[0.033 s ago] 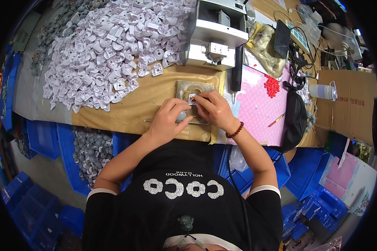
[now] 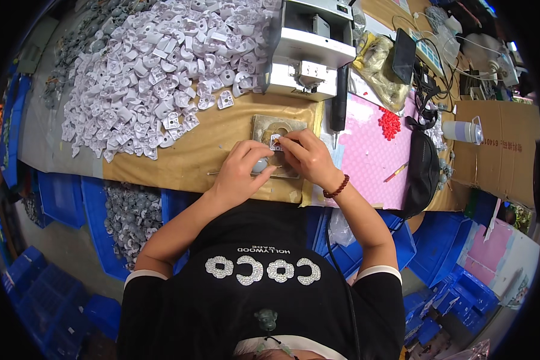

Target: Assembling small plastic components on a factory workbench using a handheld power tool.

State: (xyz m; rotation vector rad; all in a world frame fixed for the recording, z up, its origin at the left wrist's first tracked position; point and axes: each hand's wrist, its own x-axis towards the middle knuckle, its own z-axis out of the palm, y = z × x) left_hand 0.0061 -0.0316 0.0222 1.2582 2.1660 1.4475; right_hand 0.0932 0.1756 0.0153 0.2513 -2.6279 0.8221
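My left hand (image 2: 241, 171) is closed around a rounded grey piece (image 2: 260, 166), whose smooth side shows between thumb and fingers. A small white plastic part (image 2: 275, 142) sits just beyond it, over a square metal fixture (image 2: 262, 126) with a shaped recess. Over the right edge of this white part, my right hand (image 2: 309, 158) brings its thumb and fingertips together in a pinch. Something tiny and reddish shows at those fingertips, too small to name. The fingers hide much of the fixture's middle.
A large heap of white plastic parts (image 2: 144, 78) covers the table's left side. A grey-white bench machine (image 2: 309, 48) stands beyond the fixture, beside a black electric screwdriver (image 2: 340, 99). Small red pieces (image 2: 389, 123) lie on a pink sheet (image 2: 366, 157), near a black case (image 2: 423, 171).
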